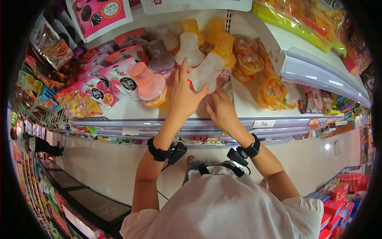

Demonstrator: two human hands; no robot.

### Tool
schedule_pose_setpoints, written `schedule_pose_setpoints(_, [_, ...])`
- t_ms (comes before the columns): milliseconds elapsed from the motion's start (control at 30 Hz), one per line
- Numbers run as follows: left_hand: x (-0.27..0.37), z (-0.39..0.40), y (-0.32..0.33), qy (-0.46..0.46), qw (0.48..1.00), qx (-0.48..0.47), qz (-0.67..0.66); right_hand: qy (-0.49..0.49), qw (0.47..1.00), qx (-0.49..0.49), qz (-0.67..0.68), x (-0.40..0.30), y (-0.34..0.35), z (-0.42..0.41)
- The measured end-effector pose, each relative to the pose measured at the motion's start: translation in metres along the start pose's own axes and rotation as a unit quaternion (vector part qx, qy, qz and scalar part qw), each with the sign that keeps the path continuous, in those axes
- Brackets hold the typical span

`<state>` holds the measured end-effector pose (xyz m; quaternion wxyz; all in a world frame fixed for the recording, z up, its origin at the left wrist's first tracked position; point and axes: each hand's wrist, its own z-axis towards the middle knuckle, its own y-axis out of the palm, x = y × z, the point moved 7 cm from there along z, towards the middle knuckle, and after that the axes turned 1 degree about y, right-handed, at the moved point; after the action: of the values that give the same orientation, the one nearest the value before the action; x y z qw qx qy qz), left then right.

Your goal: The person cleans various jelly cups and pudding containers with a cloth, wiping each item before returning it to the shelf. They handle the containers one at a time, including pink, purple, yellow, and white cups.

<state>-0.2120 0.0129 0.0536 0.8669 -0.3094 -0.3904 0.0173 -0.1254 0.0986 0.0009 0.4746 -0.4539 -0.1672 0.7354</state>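
Note:
Both my hands are at a tilted translucent white plastic cup (207,71) on the store shelf. My left hand (186,89) has its thumb against the cup's left lower side, with its fingers spread up towards another white cup (188,49) behind. My right hand (221,109) is below the tilted cup, its fingertips at the cup's lower end; its exact hold is partly hidden. A pink cup (147,83) stands left of my left hand, with a purple cup (161,55) behind it. Orange cups (224,49) stand behind and to the right.
Pink-and-white snack pouches (124,77) fill the shelf's left part. Round orange jelly tubs (250,62) sit at the right, below a protruding upper shelf edge (322,77). The shelf's front rail (209,123) runs under my wrists. A person (44,145) is in the aisle far left.

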Motion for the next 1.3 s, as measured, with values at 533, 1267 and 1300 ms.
schedule_pose_setpoints(533, [-0.006, 0.004, -0.006, 0.042, 0.998, 0.025, -0.047, 0.003, 0.999, 0.040, 0.004, -0.017, -0.024, 0.013])
schedule_pose_setpoints(1267, [0.022, -0.017, -0.042, 0.034, 0.952, 0.113, -0.282, 0.026, 0.989, 0.056, 0.133, 0.002, -0.042, 0.009])
schedule_pose_setpoints(1300, [0.017, -0.023, -0.037, -0.079, 0.893, 0.076, -0.437, 0.003, 1.000, 0.006, 0.026, 0.009, -0.031, 0.006])
